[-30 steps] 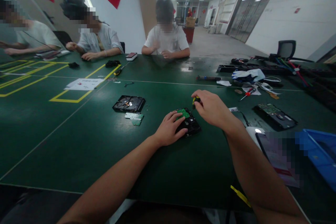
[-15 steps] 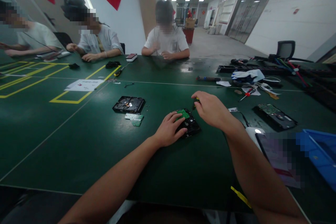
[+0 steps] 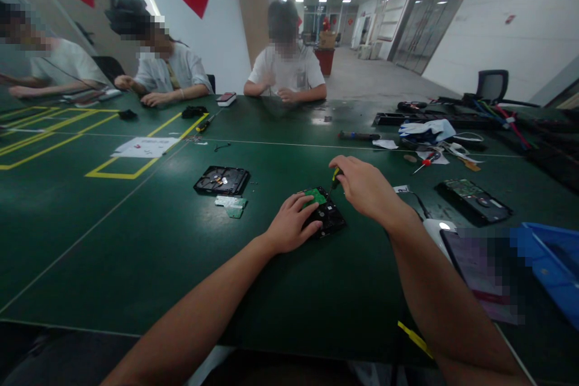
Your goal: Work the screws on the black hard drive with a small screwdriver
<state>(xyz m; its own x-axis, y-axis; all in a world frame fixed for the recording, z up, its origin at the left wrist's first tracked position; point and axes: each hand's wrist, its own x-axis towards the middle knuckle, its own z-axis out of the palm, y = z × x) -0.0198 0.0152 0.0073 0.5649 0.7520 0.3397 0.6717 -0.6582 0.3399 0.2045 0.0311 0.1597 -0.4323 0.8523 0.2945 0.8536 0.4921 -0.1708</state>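
Shifted slightly since 0.5 s earlier: yellow-black screwdriver [image 3: 335, 177], clasped in closed right hand [image 3: 368, 190]. Steadied under left hand [image 3: 292, 224], fingers spread: hard disk drive [image 3: 333, 216], inward from near edge of table [image 3: 271, 295]. Press squarely while turning.

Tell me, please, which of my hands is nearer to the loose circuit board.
Left. The left hand lies on the hard drive, right of the loose circuit board; the right hand, holding a screwdriver, is farther right.

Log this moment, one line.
left hand: on drive | right hand: holding screwdriver, pointed down at drive | blue bin: at right
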